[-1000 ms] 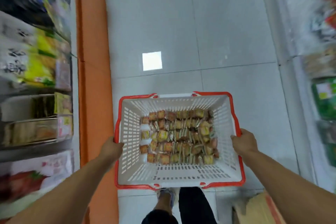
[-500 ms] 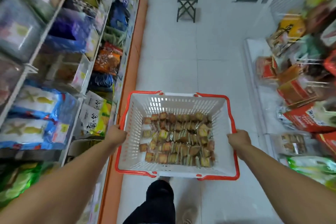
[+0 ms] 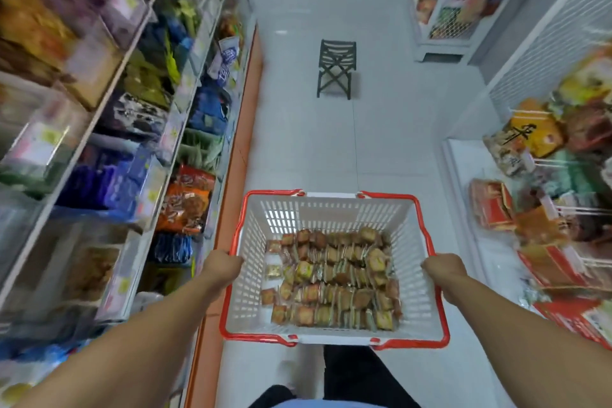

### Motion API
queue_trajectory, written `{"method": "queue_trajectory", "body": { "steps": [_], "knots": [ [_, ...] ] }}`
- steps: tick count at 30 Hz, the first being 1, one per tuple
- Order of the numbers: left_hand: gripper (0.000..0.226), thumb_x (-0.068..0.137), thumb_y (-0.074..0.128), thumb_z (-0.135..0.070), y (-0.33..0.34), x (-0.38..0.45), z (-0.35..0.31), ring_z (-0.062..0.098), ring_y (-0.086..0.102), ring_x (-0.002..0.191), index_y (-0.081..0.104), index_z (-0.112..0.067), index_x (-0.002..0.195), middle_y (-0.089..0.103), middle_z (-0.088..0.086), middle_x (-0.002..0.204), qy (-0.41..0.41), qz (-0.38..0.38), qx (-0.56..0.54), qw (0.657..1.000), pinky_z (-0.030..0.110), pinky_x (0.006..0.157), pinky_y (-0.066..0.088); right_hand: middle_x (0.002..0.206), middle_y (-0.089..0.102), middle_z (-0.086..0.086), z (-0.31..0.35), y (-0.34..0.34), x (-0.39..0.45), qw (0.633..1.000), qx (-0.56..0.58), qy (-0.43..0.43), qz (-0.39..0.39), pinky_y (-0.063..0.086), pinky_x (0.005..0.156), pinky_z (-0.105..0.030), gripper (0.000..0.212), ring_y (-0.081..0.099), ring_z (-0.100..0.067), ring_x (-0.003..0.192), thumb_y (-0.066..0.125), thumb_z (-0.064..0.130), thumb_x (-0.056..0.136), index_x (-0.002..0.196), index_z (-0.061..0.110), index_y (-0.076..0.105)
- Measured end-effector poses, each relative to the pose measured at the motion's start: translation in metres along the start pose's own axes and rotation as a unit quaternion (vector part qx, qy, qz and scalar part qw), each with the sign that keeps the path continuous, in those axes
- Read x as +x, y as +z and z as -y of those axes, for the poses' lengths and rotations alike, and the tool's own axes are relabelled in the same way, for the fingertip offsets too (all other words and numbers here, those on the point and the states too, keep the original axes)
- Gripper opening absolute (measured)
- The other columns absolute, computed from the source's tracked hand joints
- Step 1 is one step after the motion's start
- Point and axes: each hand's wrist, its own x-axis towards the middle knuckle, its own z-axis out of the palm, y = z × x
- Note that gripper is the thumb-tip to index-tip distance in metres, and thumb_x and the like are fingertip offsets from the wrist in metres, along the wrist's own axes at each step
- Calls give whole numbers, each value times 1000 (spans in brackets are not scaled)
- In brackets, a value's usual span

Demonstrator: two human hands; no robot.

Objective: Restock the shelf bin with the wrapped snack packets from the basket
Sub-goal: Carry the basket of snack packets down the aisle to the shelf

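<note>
While the left hand [image 3: 221, 267] grips the basket [image 3: 418, 288] by its left rim and the right hand [image 3: 442, 269] clasps the right, restocking looks unstarted: the wrapped snack packets [image 3: 332, 280] all lie between them, in rows running hand to hand, bin unidentified.

A narrow shop aisle with a pale grey tiled floor [image 3: 381, 149]; stocked shelves [image 3: 139, 83] run along the left above an orange base strip [image 3: 238, 159]; a dark folding stool [image 3: 336, 68] stands ahead; white racks [image 3: 543, 175] of packets line the right.
</note>
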Motion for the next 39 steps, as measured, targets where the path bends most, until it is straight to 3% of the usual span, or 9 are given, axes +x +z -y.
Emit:
{"method": "queue_trajectory", "body": {
  "steps": [5, 9, 12, 20, 23, 26, 31, 35, 39],
  "knots": [
    [31, 99, 64, -17, -21, 52, -96, 34, 64, 88, 61, 11, 112, 65, 19, 94, -41, -21, -33, 998, 42, 78, 55, 83, 64, -20, 108, -4, 61, 999, 14, -33, 33, 42, 63, -36, 9, 60, -33, 73, 65, 5, 85, 80, -1, 61],
    [30, 98, 65, -18, -40, 78, -169, 31, 66, 76, 59, 6, 82, 63, 12, 77, -55, -72, -33, 995, 38, 70, 59, 80, 64, -16, 197, -14, 97, 997, 33, -51, 48, 44, 64, -33, 12, 61, -32, 74, 66, 3, 86, 76, 0, 60],
    [23, 97, 64, -13, -53, 112, -219, 34, 71, 82, 65, 9, 104, 70, 19, 94, -58, -73, -99, 991, 44, 77, 62, 81, 64, -16, 265, -19, 125, 996, 25, -66, 53, 43, 59, -31, 11, 59, -31, 72, 66, 4, 85, 77, 0, 60],
    [17, 97, 64, -14, -78, 238, -353, 33, 71, 87, 63, 0, 89, 72, 21, 104, -63, -51, -120, 990, 45, 78, 62, 77, 57, -15, 440, -10, 223, 996, -25, -74, 48, 38, 52, -28, 9, 54, -29, 67, 63, 3, 85, 82, 0, 56],
    [31, 99, 63, -17, -91, 290, -406, 34, 68, 96, 62, 9, 115, 69, 22, 115, -57, -30, -92, 994, 39, 74, 57, 76, 58, -17, 506, -2, 256, 997, -27, -60, 43, 39, 52, -28, 11, 56, -29, 65, 63, 3, 86, 80, -1, 55],
    [35, 98, 63, -14, -112, 337, -462, 32, 66, 83, 59, 13, 121, 70, 27, 112, -65, -10, -84, 994, 37, 66, 52, 74, 59, -18, 572, 6, 285, 998, -24, -52, 31, 39, 53, -29, 11, 57, -32, 65, 63, 3, 85, 79, -3, 55],
    [38, 101, 59, -18, -146, 410, -561, 36, 66, 112, 59, 10, 127, 66, 25, 125, -51, -16, -56, 997, 38, 97, 55, 74, 60, -19, 677, 18, 333, 997, -22, -58, 39, 42, 58, -35, 8, 58, -33, 65, 61, 0, 84, 78, -4, 57],
    [34, 100, 58, -16, -161, 467, -626, 37, 70, 101, 56, 9, 122, 70, 23, 110, -78, -31, -85, 993, 49, 92, 59, 72, 58, -19, 767, 31, 390, 996, -32, -73, 49, 41, 55, -33, 7, 56, -31, 62, 60, 0, 85, 80, -6, 58],
    [34, 101, 57, -19, -172, 512, -692, 38, 70, 103, 59, 9, 120, 69, 26, 113, -92, -52, -101, 989, 51, 93, 58, 73, 58, -18, 861, 40, 441, 992, -50, -89, 76, 40, 52, -28, 14, 54, -31, 61, 62, 2, 88, 77, -3, 56]
  ]
}}
